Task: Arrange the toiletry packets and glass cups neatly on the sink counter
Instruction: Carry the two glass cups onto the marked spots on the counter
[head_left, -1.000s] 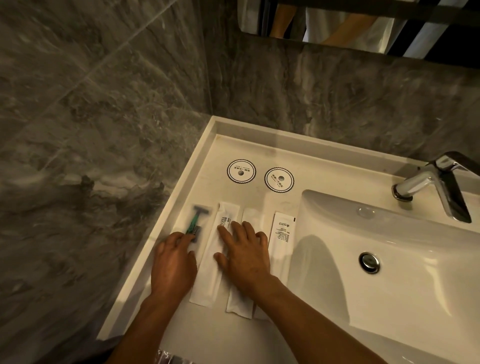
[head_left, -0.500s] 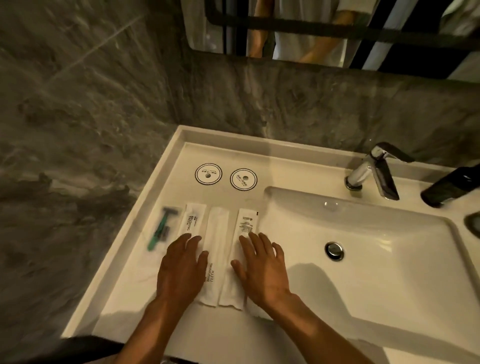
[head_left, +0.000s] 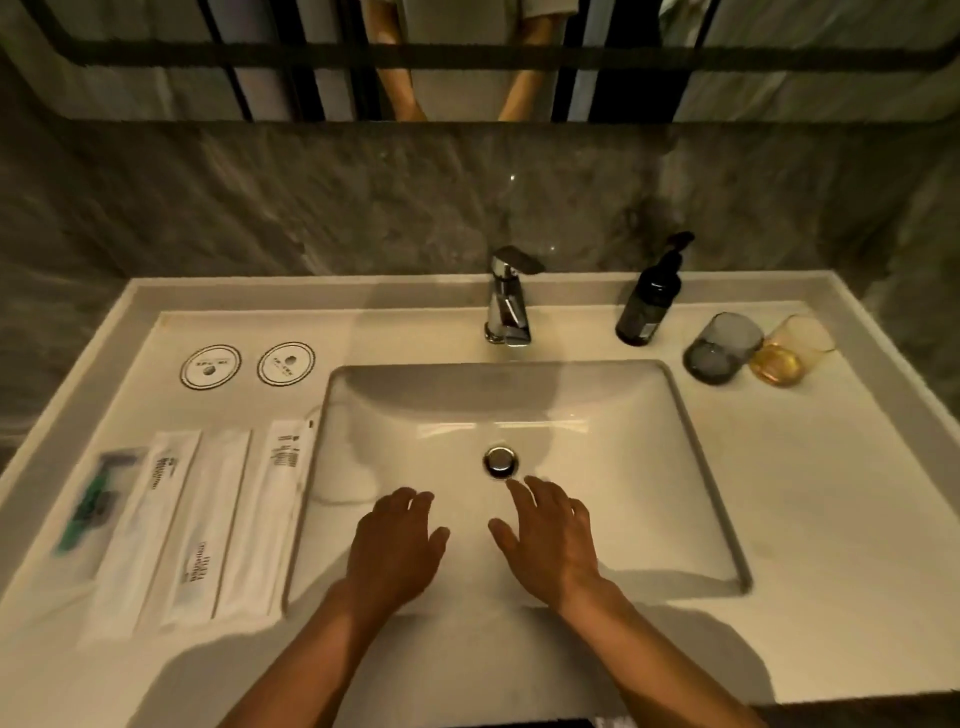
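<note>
Toiletry packets are lined along the counter's left edge; glass cups (touching) are kept at its back-right corner; left hand and right hand are spread empty over the basin.

We see both hands spread empty over the basin, the left hand and right hand palm-down just short of the drain. Along the counter's left edge lie a razor packet and three white packets side by side, two round coasters beyond them. Near the back right corner sit a grey glass touching an amber glass, beside a dark pump bottle and the tap.
</note>
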